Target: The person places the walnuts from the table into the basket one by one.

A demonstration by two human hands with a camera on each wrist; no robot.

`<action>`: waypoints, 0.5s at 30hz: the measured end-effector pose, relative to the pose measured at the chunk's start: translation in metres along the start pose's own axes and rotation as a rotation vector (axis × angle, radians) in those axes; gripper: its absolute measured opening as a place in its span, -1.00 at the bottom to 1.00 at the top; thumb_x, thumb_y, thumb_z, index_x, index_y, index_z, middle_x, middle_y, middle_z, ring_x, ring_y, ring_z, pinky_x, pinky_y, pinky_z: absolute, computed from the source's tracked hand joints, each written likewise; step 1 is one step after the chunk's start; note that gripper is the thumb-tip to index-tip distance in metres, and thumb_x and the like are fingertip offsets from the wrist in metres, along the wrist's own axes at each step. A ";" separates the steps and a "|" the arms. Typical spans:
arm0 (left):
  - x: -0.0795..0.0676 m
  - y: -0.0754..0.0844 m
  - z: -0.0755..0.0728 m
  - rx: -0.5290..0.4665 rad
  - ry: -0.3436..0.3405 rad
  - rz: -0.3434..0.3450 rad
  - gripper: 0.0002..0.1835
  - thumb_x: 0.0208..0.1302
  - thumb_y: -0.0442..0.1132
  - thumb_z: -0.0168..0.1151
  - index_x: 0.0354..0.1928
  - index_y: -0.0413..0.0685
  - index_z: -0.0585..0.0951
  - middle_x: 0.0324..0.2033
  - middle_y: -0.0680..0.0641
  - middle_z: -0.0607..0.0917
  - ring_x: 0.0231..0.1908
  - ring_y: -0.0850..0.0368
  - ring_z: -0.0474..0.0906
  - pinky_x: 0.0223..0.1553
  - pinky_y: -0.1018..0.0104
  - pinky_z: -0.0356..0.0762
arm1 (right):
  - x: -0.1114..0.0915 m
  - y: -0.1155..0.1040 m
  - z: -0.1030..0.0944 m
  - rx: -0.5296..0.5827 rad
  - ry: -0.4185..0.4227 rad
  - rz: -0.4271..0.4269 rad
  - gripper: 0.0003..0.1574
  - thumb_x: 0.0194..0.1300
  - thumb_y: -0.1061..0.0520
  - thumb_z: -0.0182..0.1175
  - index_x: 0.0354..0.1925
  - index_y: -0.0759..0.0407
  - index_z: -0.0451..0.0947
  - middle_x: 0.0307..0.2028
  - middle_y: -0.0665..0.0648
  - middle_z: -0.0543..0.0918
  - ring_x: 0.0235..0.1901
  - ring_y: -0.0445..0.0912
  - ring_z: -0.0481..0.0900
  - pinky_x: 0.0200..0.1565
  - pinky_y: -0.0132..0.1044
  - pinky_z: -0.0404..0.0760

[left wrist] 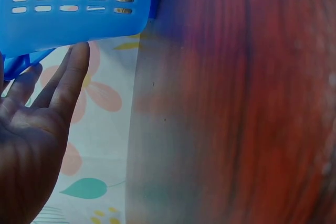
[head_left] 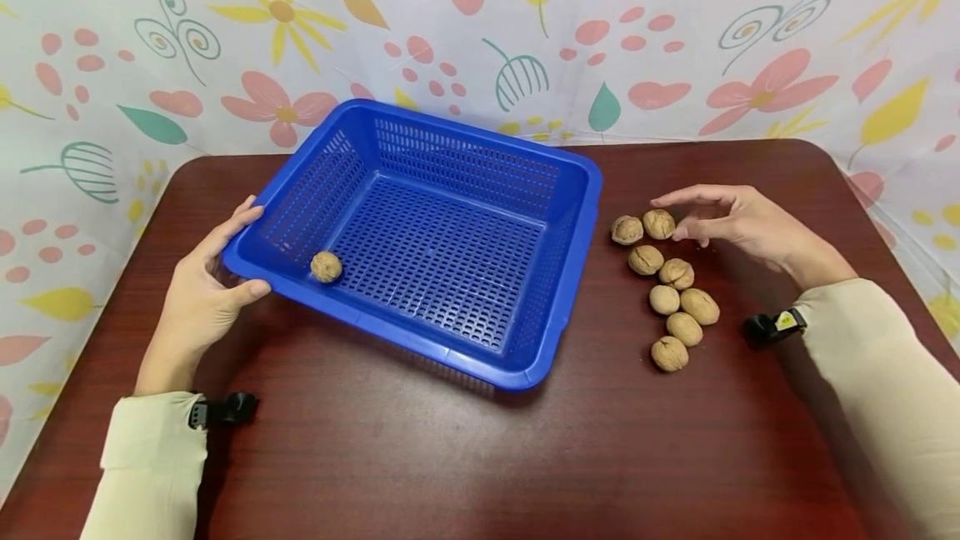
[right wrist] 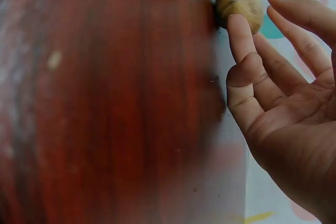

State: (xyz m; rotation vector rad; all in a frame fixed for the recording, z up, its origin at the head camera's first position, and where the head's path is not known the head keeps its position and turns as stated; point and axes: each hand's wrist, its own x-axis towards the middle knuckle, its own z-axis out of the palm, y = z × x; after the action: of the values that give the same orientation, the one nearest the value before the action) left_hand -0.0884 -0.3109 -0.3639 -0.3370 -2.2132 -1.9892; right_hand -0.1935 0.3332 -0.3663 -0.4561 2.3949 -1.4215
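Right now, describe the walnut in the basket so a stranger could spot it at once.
Find the big blue perforated basket. Inside, near its front left corner, sits a round, tan walnut. It's the only one in there; the other eight walnuts lie clustered on the reddish table to the basket's right.

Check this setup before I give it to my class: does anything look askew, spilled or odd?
The blue basket sits askew: its sides slant against the edges of the table, and the left hand holds its near left corner. Nothing looks spilled; the walnuts beside it lie clustered.
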 end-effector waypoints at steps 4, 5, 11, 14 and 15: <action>0.000 -0.001 0.000 -0.004 -0.001 0.005 -0.14 0.10 -0.38 0.61 0.47 -0.19 0.46 0.62 -0.13 0.24 0.47 0.18 0.37 0.24 0.61 0.50 | 0.002 0.003 0.002 0.003 -0.019 0.014 -0.47 0.41 0.37 0.27 0.32 0.28 0.56 -0.06 -0.07 0.82 -0.28 -0.15 0.70 -0.38 -0.26 0.63; 0.000 -0.001 0.000 -0.006 0.000 0.007 -0.14 0.10 -0.38 0.61 0.47 -0.20 0.47 0.62 -0.13 0.25 0.47 0.18 0.37 0.24 0.61 0.50 | 0.003 0.003 0.003 0.002 -0.025 0.013 -0.47 0.42 0.37 0.27 0.32 0.29 0.56 -0.09 -0.06 0.82 -0.27 -0.16 0.71 -0.39 -0.26 0.63; 0.000 -0.001 -0.001 -0.011 0.002 0.007 -0.14 0.09 -0.36 0.62 0.47 -0.20 0.47 0.62 -0.13 0.24 0.48 0.18 0.38 0.24 0.61 0.50 | 0.007 0.003 0.005 -0.021 -0.029 0.015 -0.53 0.44 0.33 0.27 0.29 0.28 0.59 -0.17 -0.05 0.82 -0.38 -0.13 0.66 -0.44 -0.26 0.61; 0.001 -0.002 -0.001 -0.008 0.002 0.005 -0.13 0.09 -0.35 0.62 0.47 -0.19 0.47 0.62 -0.14 0.24 0.48 0.16 0.37 0.24 0.61 0.50 | 0.008 0.004 0.005 -0.032 -0.021 0.021 -0.53 0.42 0.33 0.30 0.27 0.27 0.61 -0.16 -0.09 0.80 -0.40 -0.13 0.61 -0.45 -0.26 0.59; 0.001 -0.002 -0.001 -0.006 0.003 0.003 -0.13 0.09 -0.35 0.63 0.47 -0.19 0.47 0.62 -0.14 0.24 0.48 0.16 0.36 0.23 0.61 0.51 | 0.008 0.004 0.006 -0.035 -0.019 0.022 -0.53 0.41 0.33 0.30 0.26 0.27 0.61 -0.17 -0.09 0.80 -0.39 -0.13 0.61 -0.45 -0.26 0.59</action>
State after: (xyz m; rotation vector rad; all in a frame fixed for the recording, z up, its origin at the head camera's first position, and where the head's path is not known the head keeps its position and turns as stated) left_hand -0.0894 -0.3121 -0.3651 -0.3377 -2.2045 -1.9941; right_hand -0.1990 0.3272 -0.3734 -0.4489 2.4058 -1.3618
